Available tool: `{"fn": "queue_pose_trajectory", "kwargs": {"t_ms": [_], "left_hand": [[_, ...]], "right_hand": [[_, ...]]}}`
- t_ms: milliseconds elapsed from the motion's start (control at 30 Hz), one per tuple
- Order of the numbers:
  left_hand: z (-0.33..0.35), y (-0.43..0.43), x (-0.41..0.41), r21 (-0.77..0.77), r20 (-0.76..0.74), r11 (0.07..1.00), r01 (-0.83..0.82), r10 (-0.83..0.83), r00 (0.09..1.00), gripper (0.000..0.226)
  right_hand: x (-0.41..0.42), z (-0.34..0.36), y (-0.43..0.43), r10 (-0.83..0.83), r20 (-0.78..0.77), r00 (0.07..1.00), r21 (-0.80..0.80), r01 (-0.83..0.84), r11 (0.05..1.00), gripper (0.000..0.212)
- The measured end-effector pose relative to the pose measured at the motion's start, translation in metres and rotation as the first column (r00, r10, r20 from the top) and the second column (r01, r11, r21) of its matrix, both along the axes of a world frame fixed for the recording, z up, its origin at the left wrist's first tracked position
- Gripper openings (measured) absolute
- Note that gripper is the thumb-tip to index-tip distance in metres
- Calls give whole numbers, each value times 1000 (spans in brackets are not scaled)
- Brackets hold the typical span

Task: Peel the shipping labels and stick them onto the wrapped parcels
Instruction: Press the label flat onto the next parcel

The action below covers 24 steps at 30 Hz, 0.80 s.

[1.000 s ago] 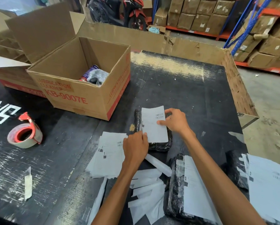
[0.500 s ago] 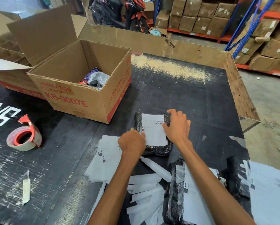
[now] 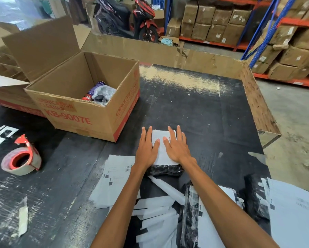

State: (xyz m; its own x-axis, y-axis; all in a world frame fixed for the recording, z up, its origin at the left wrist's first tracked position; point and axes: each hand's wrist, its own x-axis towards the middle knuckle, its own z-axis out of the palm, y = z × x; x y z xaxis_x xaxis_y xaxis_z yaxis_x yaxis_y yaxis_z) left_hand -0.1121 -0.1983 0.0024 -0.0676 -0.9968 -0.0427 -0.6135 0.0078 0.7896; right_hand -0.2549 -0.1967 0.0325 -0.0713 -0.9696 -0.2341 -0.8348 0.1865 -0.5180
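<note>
Pressing left hand (image 3: 147, 151) and right hand (image 3: 178, 149) flat on a white label (image 3: 163, 156), fingers (image 3: 179, 135) straight and slightly apart, gripping nothing. Stuck atop a black wrapped parcel (image 3: 165, 170) on the counter (image 3: 195, 108), long axis pointing away from the person.

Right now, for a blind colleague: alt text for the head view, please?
The left hand and right hand press flat on a label atop a black parcel on the table. A box and tape roll sit to the left; sheets lie nearer.

Open cardboard box (image 3: 75, 113) w/ spray can (image 3: 93, 91) inside, tape roll (image 3: 15, 170) to its left, scooter (image 3: 143, 20) at back.
</note>
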Motion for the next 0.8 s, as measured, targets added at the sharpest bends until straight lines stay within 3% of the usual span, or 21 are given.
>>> {"fn": "queue_pose_trajectory", "kwargs": {"t_ms": [167,300,433,533,700,800], "left_hand": [[10,10,0,214,-264,975,-63,120,957,74],[35,20,-3,213,-370,975,-66,143,918,69],[90,40,-14,101,-508,993,-60,103,855,69],[136,73,-26,-1,-540,1000,-1,1,841,70],[147,155,-56,-61,-522,995,77,-97,848,69],[127,187,-63,13,-482,990,141,-118,868,70]], "right_hand": [[-12,5,0,-202,285,937,144,167,975,81],[-19,42,15,-160,342,926,12,165,986,73],[-30,112,54,-78,309,948,-249,160,955,67],[-39,150,104,-101,170,980,-382,160,910,59],[-57,160,196,-229,64,971,-445,233,865,58],[-61,139,235,-284,41,958,-362,279,889,60]]}}
